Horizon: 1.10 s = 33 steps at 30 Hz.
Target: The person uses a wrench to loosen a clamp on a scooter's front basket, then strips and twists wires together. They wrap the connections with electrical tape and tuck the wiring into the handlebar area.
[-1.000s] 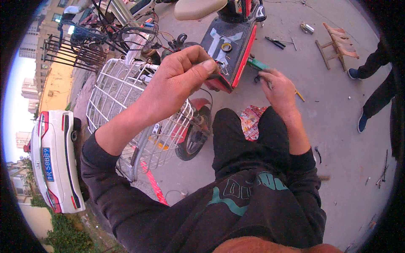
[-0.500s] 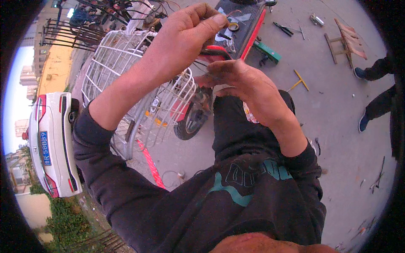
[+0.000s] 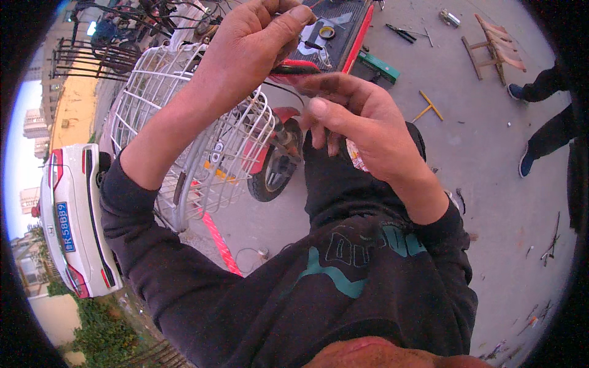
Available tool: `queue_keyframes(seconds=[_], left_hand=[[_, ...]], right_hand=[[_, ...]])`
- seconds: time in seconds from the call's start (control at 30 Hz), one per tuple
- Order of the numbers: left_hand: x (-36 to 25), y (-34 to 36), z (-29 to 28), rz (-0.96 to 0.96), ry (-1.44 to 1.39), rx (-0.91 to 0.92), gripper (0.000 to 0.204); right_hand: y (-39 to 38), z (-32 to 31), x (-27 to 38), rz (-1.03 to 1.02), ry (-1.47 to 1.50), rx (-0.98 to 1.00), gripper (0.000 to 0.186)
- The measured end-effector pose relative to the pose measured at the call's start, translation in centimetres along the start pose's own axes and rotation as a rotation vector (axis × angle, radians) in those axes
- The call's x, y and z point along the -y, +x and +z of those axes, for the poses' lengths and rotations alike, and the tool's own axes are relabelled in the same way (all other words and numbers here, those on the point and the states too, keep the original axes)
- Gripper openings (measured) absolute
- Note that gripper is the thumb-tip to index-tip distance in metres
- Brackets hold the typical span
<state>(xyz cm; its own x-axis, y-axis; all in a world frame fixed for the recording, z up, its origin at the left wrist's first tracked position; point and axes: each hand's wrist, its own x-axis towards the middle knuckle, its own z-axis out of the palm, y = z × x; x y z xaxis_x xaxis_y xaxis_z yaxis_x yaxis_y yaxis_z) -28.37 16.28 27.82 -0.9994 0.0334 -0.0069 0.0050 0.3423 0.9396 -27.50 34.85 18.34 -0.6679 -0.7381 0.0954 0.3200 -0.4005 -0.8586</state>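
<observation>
My left hand (image 3: 261,40) is raised at the top, thumb and fingers pinched together. A thin reddish wire seems to stick out at its fingertips; the rest of the grip is cut off by the edge. Lower and to the right, my right hand (image 3: 371,126) has its thumb and fingers apart, with nothing seen in it. A dark cable (image 3: 283,89) runs behind it from the red scooter part (image 3: 294,66). On the dark ribbed board (image 3: 352,18) beyond lie a yellow tape roll (image 3: 327,32) and a small black stick-like piece (image 3: 311,45).
A white wire basket (image 3: 202,153) stands at my left, above a wheel (image 3: 270,178). Rightward on the ground are a green box (image 3: 378,66), pliers (image 3: 401,33), a yellow T-handle tool (image 3: 431,105) and a folding stool (image 3: 500,46). A person's legs (image 3: 543,132) stand far right.
My left hand has shifted up and left in the picture, still pinched. My right hand has turned, and its thumb now shows apart from the fingers. The whole view has shifted slightly.
</observation>
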Motion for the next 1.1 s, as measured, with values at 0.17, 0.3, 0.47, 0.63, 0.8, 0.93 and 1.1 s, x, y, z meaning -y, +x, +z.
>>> queue_keyframes(seconds=[0.17,0.3,0.47,0.63,0.8,0.93,1.1], left_hand=[[0.0,0.0,0.0,0.043,-0.039,0.014,0.021],[0.0,-0.1,0.0,0.048,-0.026,0.014,0.02],[-0.7,-0.3,0.5,0.029,0.036,-0.004,0.019],[0.8,-0.6,0.6,0.215,0.221,-0.102,0.026],[-1.4,-0.8,-2.6,0.132,0.143,0.589,0.039],[-0.7,-1.5,-0.5,0.032,0.208,0.466,0.027],[-1.6,-1.6,1.5,0.051,0.221,0.281,0.023]], right_hand=[[-0.1,-0.9,-0.5,0.007,-0.092,0.024,0.04],[0.1,-0.4,1.2,0.174,0.255,-0.015,0.038],[0.2,-0.2,-0.2,0.041,0.053,0.0,0.032],[-0.2,-1.1,-0.1,0.036,0.062,-0.014,0.026],[-0.5,-3.1,-0.4,-0.317,-0.343,-0.251,0.021],[-1.2,-3.6,1.9,-0.527,-0.933,-0.336,0.016],[-0.6,-3.2,1.6,-0.726,-1.063,-0.4,0.016]])
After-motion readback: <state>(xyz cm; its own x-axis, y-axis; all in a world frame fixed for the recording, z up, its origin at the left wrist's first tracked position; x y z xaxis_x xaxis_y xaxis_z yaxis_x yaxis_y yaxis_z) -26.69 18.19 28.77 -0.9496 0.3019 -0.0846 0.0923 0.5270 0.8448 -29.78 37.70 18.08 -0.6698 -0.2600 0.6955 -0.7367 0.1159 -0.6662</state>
